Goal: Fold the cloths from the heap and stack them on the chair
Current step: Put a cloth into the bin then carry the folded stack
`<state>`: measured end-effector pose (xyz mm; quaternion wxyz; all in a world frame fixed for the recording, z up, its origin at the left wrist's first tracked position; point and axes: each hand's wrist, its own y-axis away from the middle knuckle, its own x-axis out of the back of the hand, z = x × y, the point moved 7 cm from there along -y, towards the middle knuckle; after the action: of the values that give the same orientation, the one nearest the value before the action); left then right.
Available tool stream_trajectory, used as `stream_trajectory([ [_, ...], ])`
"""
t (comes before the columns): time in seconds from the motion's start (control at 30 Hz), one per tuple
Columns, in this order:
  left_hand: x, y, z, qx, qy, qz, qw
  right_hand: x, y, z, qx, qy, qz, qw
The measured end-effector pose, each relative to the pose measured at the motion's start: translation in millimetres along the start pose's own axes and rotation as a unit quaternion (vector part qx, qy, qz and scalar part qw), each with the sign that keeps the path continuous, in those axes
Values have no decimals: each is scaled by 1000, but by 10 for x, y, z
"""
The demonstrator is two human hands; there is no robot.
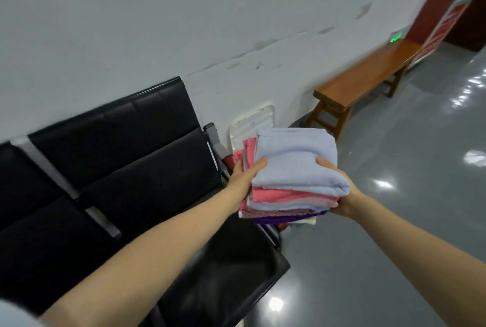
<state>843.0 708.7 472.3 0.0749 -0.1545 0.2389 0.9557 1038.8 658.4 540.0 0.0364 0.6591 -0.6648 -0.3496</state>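
Observation:
A stack of folded cloths [292,166] is held in the air between both hands, pale blue on top, pink, patterned and purple layers beneath. My left hand [243,179] grips its left side with the thumb on top. On the right side my right hand [339,190] grips it, thumb pressed on the blue cloth. The stack hangs above the right end of a row of black padded chairs [136,158], just past the armrest.
A white folding object [252,123] leans on the wall behind the stack. A wooden bench [360,82] stands along the wall further right. Glossy grey floor [394,221] spreads to the right. A red door frame is at the far top right.

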Motion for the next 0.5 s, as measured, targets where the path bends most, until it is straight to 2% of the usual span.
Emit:
stream_trajectory([
  [0.03,27,-95,-20,3,1,4,1000,76,-118,-17,37,113,33,992],
  [0.07,54,-171,-37,7,6,4,1000,111,-132,-22,40,202,21,978],
  [0.1,68,-264,-40,9,16,2,1000,43,-133,64,39,253,-34,966],
  [0.13,85,-388,-29,10,28,5,1000,-98,-236,152,-29,298,-133,945],
  [0.17,87,-468,-32,14,32,8,999,-238,-289,362,-146,389,-247,876],
  [0.2,80,-545,-32,21,32,12,999,-250,-322,534,-240,483,-331,774],
  [0.23,82,-614,-57,28,35,19,999,-265,-438,610,-271,529,-392,702],
  [0.27,72,-700,-83,34,39,27,998,-339,-589,654,-276,539,-410,682],
  [0.4,-87,-1101,-180,60,36,46,996,-719,-1056,864,-279,531,-415,685],
  [0.5,-357,-1481,-275,55,35,51,997,-957,-1448,910,-303,532,-440,657],
])
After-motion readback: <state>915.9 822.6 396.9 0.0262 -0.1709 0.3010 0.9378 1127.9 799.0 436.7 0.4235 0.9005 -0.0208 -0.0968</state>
